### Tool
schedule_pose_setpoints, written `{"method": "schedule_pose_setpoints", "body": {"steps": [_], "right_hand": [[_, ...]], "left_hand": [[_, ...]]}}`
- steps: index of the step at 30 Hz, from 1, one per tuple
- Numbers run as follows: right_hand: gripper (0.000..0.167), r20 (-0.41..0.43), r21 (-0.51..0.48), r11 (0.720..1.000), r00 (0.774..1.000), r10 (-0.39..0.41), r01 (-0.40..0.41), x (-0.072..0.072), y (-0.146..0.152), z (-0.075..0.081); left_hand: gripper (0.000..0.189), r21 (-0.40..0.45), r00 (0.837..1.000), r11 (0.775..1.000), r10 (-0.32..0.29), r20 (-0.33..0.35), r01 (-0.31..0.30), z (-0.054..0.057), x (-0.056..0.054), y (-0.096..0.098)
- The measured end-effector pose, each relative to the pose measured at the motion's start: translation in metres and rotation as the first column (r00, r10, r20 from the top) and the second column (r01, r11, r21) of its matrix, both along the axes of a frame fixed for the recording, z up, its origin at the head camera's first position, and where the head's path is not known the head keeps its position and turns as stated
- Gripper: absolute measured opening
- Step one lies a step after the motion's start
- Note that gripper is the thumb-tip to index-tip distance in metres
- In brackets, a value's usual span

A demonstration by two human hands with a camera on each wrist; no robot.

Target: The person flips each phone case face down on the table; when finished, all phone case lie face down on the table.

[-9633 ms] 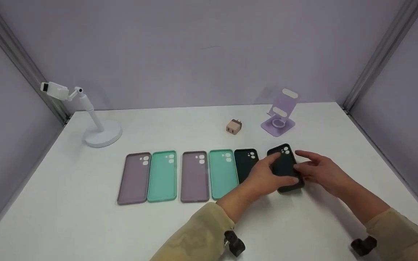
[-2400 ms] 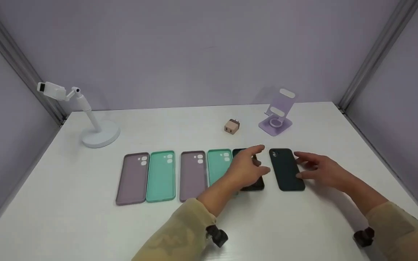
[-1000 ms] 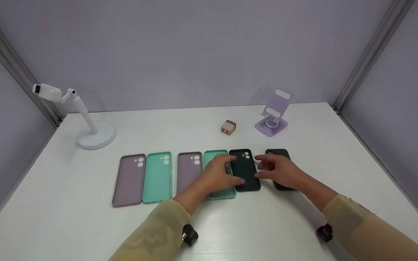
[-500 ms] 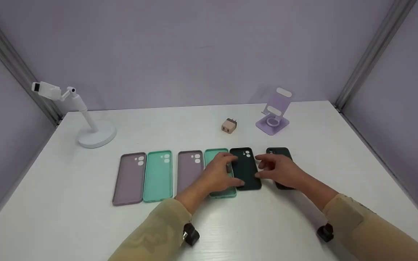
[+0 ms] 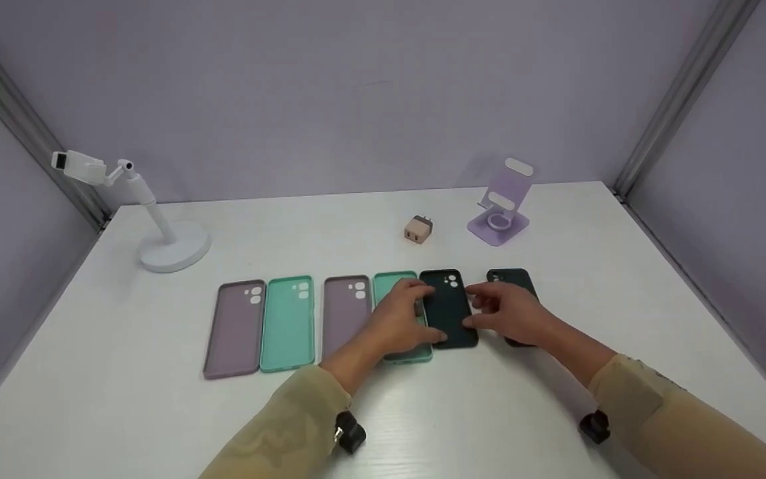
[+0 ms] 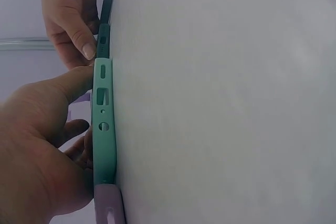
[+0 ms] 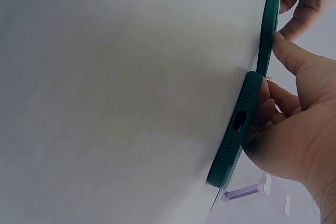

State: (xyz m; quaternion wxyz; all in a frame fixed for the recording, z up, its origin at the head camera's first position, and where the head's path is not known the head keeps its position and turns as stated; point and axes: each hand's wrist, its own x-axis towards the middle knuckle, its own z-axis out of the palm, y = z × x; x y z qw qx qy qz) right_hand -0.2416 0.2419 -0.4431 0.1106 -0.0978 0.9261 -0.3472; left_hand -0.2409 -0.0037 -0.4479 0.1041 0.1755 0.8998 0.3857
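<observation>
A dark green phone case (image 5: pixel 447 309) lies inside up, camera holes at its top right, between my hands. My left hand (image 5: pixel 393 322) reaches over the neighbouring teal phone case (image 5: pixel 394 275), thumb and forefinger at the dark case's left side. My right hand (image 5: pixel 509 313) touches its right edge with thumb and forefinger. Under the right hand a second dark green phone case (image 5: pixel 514 276) lies back up, partly hidden; its port end (image 7: pixel 236 124) shows in the right wrist view. The teal case's port edge (image 6: pixel 104 114) shows in the left wrist view.
Left of the hands lie a purple case (image 5: pixel 348 306), a teal case (image 5: pixel 288 322) and another purple case (image 5: pixel 235 329). Behind them stand a charger plug (image 5: pixel 417 229), a purple phone stand (image 5: pixel 504 206) and a white stand (image 5: pixel 173 246) on the white table (image 5: pixel 124 412).
The rightmost dark case, inside up under both hands at first, was turned back up. Both hands then shifted left to the other dark case and have barely moved in the last second.
</observation>
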Motion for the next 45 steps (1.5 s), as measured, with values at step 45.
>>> {"method": "schedule_pose_setpoints", "body": {"steps": [45], "right_hand": [[0.068,0.044,-0.179,0.979,0.994,-0.095,0.102,0.016,0.02,0.018]], "left_hand": [[0.088,0.377,0.926,0.916,-0.017,0.377,-0.137,0.036,0.019,0.029]]}}
